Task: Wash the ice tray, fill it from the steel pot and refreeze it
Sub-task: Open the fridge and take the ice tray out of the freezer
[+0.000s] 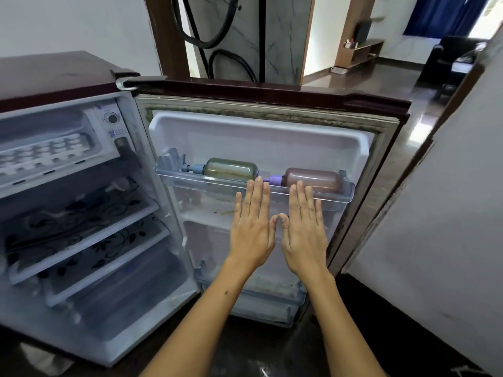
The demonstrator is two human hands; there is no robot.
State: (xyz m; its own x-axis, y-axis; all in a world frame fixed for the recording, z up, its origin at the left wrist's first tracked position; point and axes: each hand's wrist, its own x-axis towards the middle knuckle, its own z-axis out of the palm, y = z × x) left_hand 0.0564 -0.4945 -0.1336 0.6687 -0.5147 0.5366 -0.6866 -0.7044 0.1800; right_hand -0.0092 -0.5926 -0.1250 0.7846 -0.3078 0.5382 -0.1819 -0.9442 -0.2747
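A small maroon fridge stands open, its door [272,131] swung wide to the right. The white ice tray [46,153] lies in the freezer compartment at the upper left. My left hand [251,227] and my right hand [304,229] are held out flat, side by side, palms down, fingers straight, in front of the inner side of the door. Their thumbs nearly meet. Neither hand holds anything. No steel pot is in view.
A clear door shelf [334,195] holds a greenish bottle [231,168] and a brownish bottle [313,178] lying on their sides. Patterned glass shelves [89,227] fill the fridge body. A white wall [435,227] stands close on the right. Dark floor lies below.
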